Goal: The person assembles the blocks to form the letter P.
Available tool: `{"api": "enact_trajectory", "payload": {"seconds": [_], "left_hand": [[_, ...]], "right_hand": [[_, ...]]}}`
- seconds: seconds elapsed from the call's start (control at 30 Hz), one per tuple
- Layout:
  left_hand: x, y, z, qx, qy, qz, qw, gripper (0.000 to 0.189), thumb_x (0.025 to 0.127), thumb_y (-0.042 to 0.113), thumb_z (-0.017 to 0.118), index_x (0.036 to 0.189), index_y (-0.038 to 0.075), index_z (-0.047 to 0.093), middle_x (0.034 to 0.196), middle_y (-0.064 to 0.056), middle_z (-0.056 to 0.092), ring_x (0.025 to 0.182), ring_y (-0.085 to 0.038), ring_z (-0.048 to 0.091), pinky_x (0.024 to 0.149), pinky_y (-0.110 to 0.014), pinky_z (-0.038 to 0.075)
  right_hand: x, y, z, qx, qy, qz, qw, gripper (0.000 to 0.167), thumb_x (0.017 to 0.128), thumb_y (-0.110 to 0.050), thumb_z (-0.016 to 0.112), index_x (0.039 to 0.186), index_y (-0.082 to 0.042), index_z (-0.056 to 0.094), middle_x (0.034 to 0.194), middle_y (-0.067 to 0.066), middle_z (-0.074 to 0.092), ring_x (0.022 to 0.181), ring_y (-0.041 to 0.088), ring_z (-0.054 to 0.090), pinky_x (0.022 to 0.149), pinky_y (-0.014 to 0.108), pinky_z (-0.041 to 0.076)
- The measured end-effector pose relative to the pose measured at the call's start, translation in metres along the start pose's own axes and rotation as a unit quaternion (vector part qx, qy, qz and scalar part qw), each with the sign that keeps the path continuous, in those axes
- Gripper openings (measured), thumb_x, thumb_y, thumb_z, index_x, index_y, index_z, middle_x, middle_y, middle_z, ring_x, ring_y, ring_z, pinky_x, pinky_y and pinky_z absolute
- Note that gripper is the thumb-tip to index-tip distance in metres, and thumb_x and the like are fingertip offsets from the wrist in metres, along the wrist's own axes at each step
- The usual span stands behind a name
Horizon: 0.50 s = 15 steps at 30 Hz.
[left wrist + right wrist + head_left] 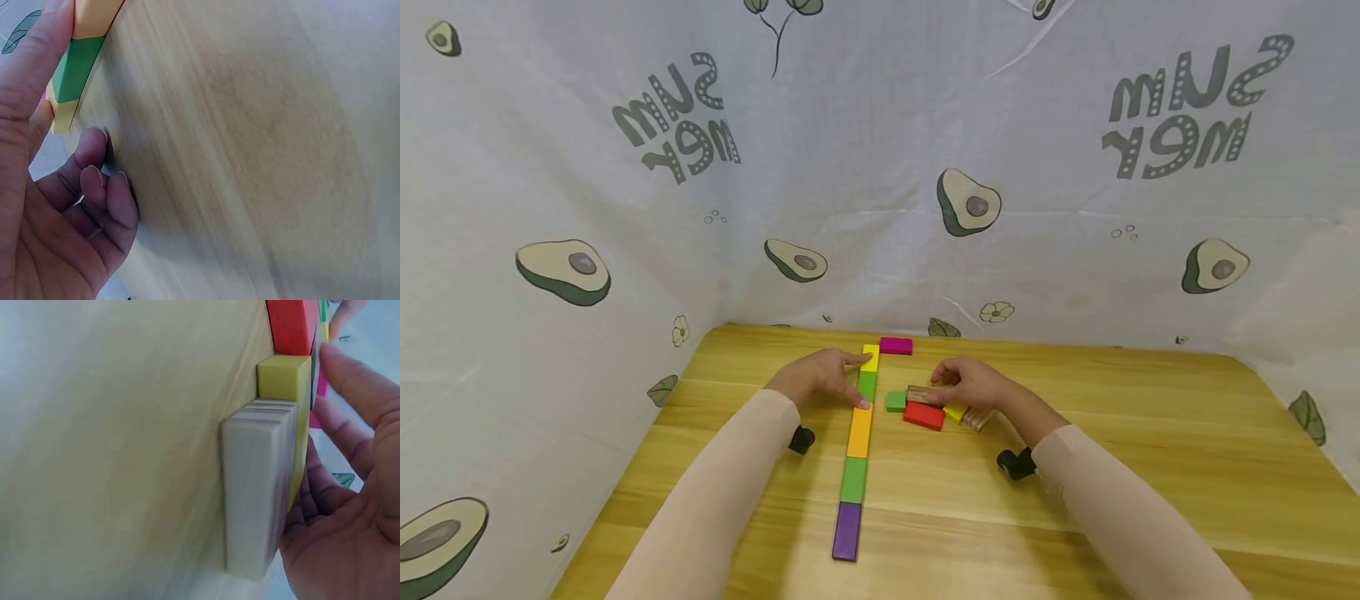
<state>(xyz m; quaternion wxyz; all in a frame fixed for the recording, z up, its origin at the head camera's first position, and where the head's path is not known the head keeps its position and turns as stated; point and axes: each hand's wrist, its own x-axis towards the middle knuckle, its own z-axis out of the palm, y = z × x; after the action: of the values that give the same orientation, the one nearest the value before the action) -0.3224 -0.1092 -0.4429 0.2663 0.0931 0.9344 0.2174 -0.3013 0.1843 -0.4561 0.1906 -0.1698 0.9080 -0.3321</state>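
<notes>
On the table, a straight row runs from a purple block (846, 532) through a green block (853, 479), an orange block (860, 433) and another green block (867, 386) to a yellow block (871, 357). My left hand (820, 375) touches this row, thumb on the orange block and index finger on the far yellow one; its other fingers bend loosely beside it. To the right, my right hand (973, 383) pinches a brown wooden block (922, 394) between thumb and fingers. A red block (292, 326) lies against that block's near side, with a yellow block (284, 378) beyond.
A magenta block (896, 346) lies beside the row's far end. Left of the red block sits a small green block (896, 402). Striped wooden pieces (250, 487) stand against the yellow block near my right hand. A patterned cloth (880, 167) hangs behind the wooden table (1150, 467).
</notes>
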Motion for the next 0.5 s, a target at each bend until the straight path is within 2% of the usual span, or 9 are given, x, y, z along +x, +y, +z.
{"api": "enact_trajectory", "payload": {"seconds": [0.07,0.2,0.3,0.4,0.5], "left_hand": [[-0.001,-0.001,0.0,0.0,0.002,0.0,1.0,0.098,0.07,0.057,0.089,0.153,0.049,0.039,0.169,-0.006,0.03,0.154,-0.035,0.031,0.125,-0.06,0.027],[-0.004,-0.002,-0.001,-0.003,0.001,0.002,1.0,0.098,0.07,0.057,0.089,0.154,0.049,0.039,0.169,-0.007,0.03,0.154,-0.035,0.031,0.125,-0.06,0.027],[-0.004,-0.001,-0.001,-0.005,-0.001,0.001,1.0,0.098,0.07,0.057,0.089,0.154,0.048,0.039,0.169,-0.007,0.031,0.154,-0.035,0.031,0.124,-0.06,0.027],[-0.003,0.0,-0.001,-0.003,0.0,-0.001,1.0,0.098,0.07,0.056,0.089,0.153,0.049,0.039,0.169,-0.006,0.031,0.154,-0.035,0.031,0.125,-0.059,0.027],[-0.002,0.001,0.0,0.004,0.001,0.004,1.0,0.097,0.071,0.057,0.089,0.153,0.049,0.04,0.168,-0.005,0.032,0.154,-0.034,0.031,0.125,-0.059,0.027]], "right_hand": [[-0.004,0.0,0.001,-0.011,0.005,-0.005,0.9999,0.032,0.092,-0.031,0.078,0.111,-0.007,0.068,0.111,0.007,0.07,0.102,0.021,0.061,0.102,0.046,0.052],[-0.008,-0.001,0.002,-0.062,0.023,-0.009,0.9978,0.03,0.092,-0.035,0.077,0.104,-0.009,0.071,0.103,0.004,0.071,0.095,0.02,0.061,0.096,0.045,0.054],[-0.008,0.002,0.001,-0.077,0.03,-0.004,0.9966,0.031,0.092,-0.038,0.076,0.104,-0.009,0.071,0.101,0.003,0.071,0.093,0.019,0.061,0.093,0.042,0.055],[-0.006,0.008,-0.002,-0.058,0.041,0.01,0.9974,0.034,0.095,-0.037,0.073,0.112,-0.007,0.07,0.106,0.007,0.07,0.094,0.02,0.06,0.091,0.04,0.054],[0.0,0.017,-0.005,-0.024,0.071,0.038,0.9965,0.036,0.098,-0.033,0.069,0.122,-0.006,0.067,0.112,0.01,0.068,0.098,0.023,0.059,0.092,0.039,0.053]]}}
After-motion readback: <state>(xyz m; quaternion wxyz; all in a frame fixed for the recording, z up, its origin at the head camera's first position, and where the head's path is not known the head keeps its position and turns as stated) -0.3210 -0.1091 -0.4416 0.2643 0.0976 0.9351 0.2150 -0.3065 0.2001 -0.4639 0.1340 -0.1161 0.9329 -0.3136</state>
